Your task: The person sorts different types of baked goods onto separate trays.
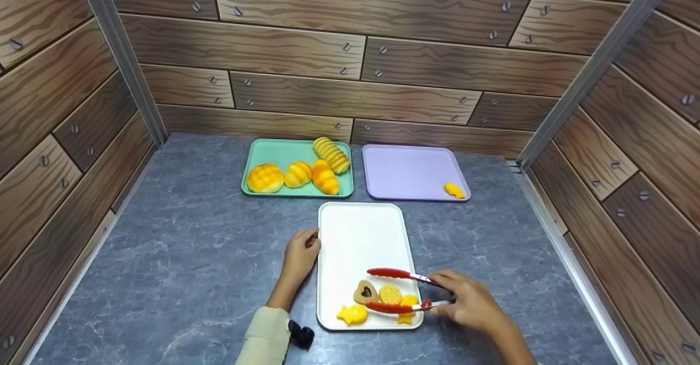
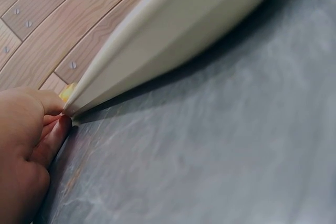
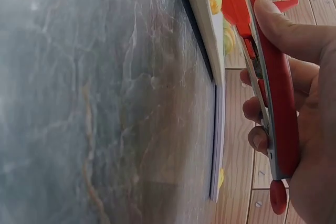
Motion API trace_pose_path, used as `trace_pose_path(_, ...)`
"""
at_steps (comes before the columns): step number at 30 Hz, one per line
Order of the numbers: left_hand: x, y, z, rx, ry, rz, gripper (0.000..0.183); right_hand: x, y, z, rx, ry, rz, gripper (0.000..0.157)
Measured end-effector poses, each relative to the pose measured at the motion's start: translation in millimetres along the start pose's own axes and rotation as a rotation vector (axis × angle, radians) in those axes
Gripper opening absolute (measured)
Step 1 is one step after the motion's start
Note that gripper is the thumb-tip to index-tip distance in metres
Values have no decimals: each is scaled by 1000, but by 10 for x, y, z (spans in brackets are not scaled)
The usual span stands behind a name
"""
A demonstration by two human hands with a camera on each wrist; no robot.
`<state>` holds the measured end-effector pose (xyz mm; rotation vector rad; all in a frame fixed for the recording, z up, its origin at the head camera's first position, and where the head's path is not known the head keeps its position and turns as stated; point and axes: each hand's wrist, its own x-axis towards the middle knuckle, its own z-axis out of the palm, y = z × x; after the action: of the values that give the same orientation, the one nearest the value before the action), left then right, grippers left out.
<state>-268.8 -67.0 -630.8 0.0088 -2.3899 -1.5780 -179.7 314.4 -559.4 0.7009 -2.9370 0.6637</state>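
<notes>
My left hand [image 1: 298, 255] pinches the left rim of a white tray [image 1: 355, 233] between thumb and fingers, as the left wrist view shows. With my right hand [image 1: 471, 302] I grip red-tipped tongs [image 1: 389, 272], whose arms are spread apart over the tray's near end. Between and below the tips lie a heart-shaped cookie [image 1: 360, 297] with a dark centre and a round yellow cracker [image 1: 390, 293]. A yellow fish-shaped cracker [image 1: 355, 314] sits near the front left corner. Another yellow piece [image 1: 407, 300] at the right is partly hidden by the lower tong arm.
Behind the white tray, a green tray [image 1: 279, 151] carries several bread rolls, one a ridged loaf [image 1: 331, 155]. To its right, a lilac tray [image 1: 407, 171] bears one yellow fish-shaped piece [image 1: 454, 190]. Wood-patterned walls [image 1: 301, 91] enclose the grey marbled table [image 1: 180, 255] on three sides.
</notes>
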Motion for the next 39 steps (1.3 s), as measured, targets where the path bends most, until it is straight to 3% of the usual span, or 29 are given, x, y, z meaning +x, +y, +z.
trace_pose_path(9,1,-10,-14,-21,2,10,29,47,-41,33,-54,0,-32,65)
trace_pose_path(20,1,11,-32,-19,1,0,30,92,-67,54,-35,12,-54,59)
trace_pose_path(26,-5,16,-31,-40,-13,-33,31,107,-58,74,-5,53,-62,60)
trace_pose_path(39,-7,-4,0,-33,-4,-5,31,201,28,30,32,195,31,56)
